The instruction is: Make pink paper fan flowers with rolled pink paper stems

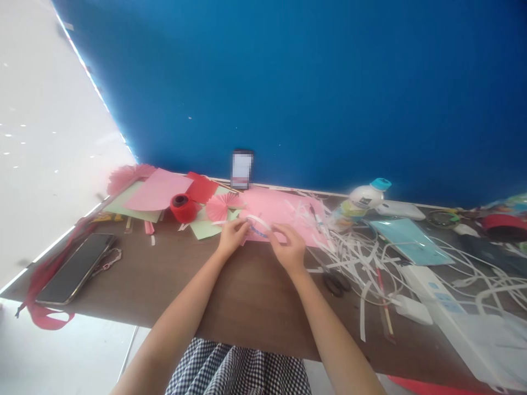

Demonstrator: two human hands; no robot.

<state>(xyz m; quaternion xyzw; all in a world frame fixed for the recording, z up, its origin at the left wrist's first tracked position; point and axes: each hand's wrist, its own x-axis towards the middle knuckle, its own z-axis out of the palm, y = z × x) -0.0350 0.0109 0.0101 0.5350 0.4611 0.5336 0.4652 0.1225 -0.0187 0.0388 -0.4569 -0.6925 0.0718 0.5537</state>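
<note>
Near the middle of the table my left hand (pixel 231 237) pinches one end of a narrow white paper strip (pixel 259 220). My right hand (pixel 289 246) is closed on the strip's other end, and the strip bows slightly upward between them. Both hands are over the front edge of a pink paper sheet (pixel 280 203). Something small and blue shows below the strip, too blurred to name. Left of the hands lies a pleated pink paper fan (pixel 223 206). A red roll (pixel 184 208), perhaps of ribbon, stands farther left.
A phone (pixel 242 169) leans on the blue wall behind. Another phone (pixel 76 269) lies at left. To the right are scissors (pixel 336 283), a tangle of cables and strips (pixel 370 266), a bottle (pixel 364 198), a pale blue packet (pixel 411 241) and a power strip (pixel 436 291).
</note>
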